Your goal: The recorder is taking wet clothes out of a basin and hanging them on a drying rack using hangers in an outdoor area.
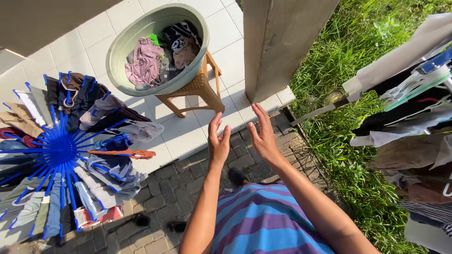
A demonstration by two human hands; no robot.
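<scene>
Both hands were raised, empty, fingers spread: the left hand (219, 140) and the right hand (262, 134) faced each other, apart, above the brick paving (188, 181). Nearest lay the green basin (123, 49) of crumpled clothes, on a wicker stool (197, 89) near the tiled floor's edge. A blue round clip hanger (59, 149) held laundry at left.

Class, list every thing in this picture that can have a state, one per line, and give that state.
Left hand: open, empty, fingers up.
Right hand: open, empty, apart from the left.
Pale green round plastic basin: holding crumpled clothes, tilted on its stool.
Woven rattan stool: upright on the white tiles.
Blue round plastic peg hanger: spread out, hung with small garments.
Clothes rack: loaded with garments.
</scene>
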